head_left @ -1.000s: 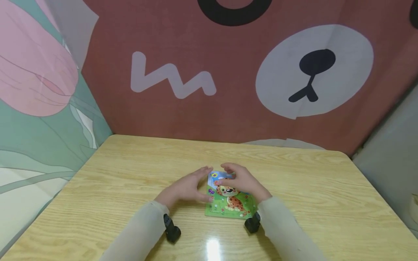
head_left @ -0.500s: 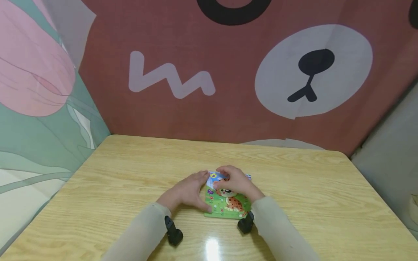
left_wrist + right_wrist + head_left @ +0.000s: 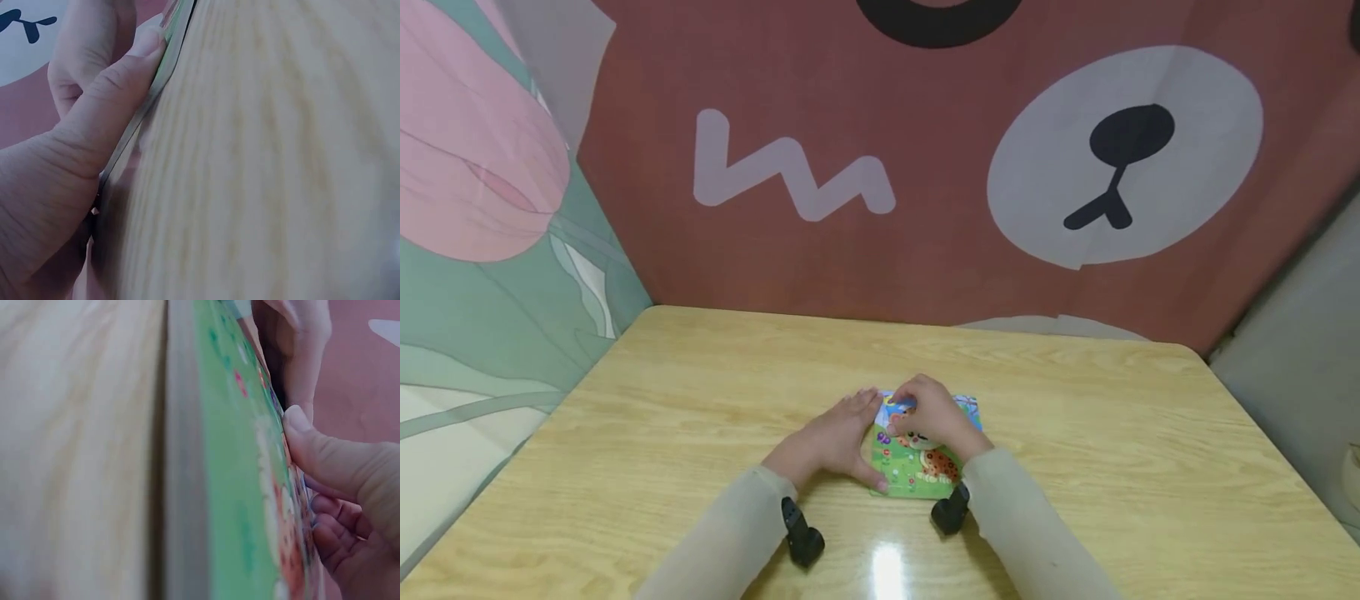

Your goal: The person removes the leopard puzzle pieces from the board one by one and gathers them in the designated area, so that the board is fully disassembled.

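A picture puzzle board [image 3: 898, 481] with a spotted leopard cub on green grass lies flat on the table. My left hand [image 3: 838, 437] rests along its left side, thumb at the near corner and fingers spread toward the far corner. In the left wrist view, the left thumb [image 3: 112, 94] lies on the board's edge. My right hand [image 3: 936, 417] is over the upper part of the picture, thumb and curled fingers pinching at a puzzle piece by the cub's head. In the right wrist view, the right thumb [image 3: 325, 450] touches the printed surface; the piece's outline is hidden.
The board sits on a light wood-grain table [image 3: 700, 400]. Behind stands a backdrop [image 3: 940, 250] with a large brown cartoon bear. Black wrist straps [image 3: 801, 537] sit at both cuffs. A pale object [image 3: 1351, 479] shows at the far right edge.
My right hand has moved left over the picture, and its fingers have drawn closer together. The left thumb has slid down to the board's near corner.
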### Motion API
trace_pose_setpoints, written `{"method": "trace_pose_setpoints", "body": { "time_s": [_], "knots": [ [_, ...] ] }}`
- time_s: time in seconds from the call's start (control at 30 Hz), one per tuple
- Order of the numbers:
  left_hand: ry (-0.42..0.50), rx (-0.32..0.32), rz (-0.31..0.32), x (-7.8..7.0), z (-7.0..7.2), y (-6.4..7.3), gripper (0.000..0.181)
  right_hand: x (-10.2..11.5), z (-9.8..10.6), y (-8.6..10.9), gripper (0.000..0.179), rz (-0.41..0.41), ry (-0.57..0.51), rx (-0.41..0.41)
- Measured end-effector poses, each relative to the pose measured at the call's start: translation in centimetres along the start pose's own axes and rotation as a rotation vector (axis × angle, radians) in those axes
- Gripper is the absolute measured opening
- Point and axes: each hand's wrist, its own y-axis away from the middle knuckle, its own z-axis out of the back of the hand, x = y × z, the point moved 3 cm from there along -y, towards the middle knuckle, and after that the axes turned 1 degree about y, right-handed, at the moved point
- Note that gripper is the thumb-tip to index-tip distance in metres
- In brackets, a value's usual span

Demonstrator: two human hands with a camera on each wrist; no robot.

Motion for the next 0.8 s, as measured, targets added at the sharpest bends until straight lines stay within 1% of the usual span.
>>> {"method": "trace_pose_setpoints", "body": {
  "time_s": [0.2,0.3,0.47,0.67,0.8],
  "knots": [
    [0.015,0.03,0.018,-0.4,0.4,0.1,0.127,0.7,0.2,-0.6,0.026,-0.059,0.029,0.009],
    [0.016,0.043,0.025,-0.5,0.4,0.1,0.127,1.0,0.2,-0.9,0.025,-0.089,0.037,0.022],
    [0.018,0.046,0.028,-0.6,0.4,0.1,0.127,1.2,0.2,-1.1,0.025,-0.126,0.032,0.037],
    [0.022,0.049,0.029,-0.6,0.4,0.1,0.127,1.3,0.1,-0.8,0.027,-0.149,0.004,0.043],
    [0.023,0.048,0.027,-0.6,0.3,0.1,0.127,1.2,0.0,-0.7,0.028,-0.151,-0.002,0.026]
  ]
}}
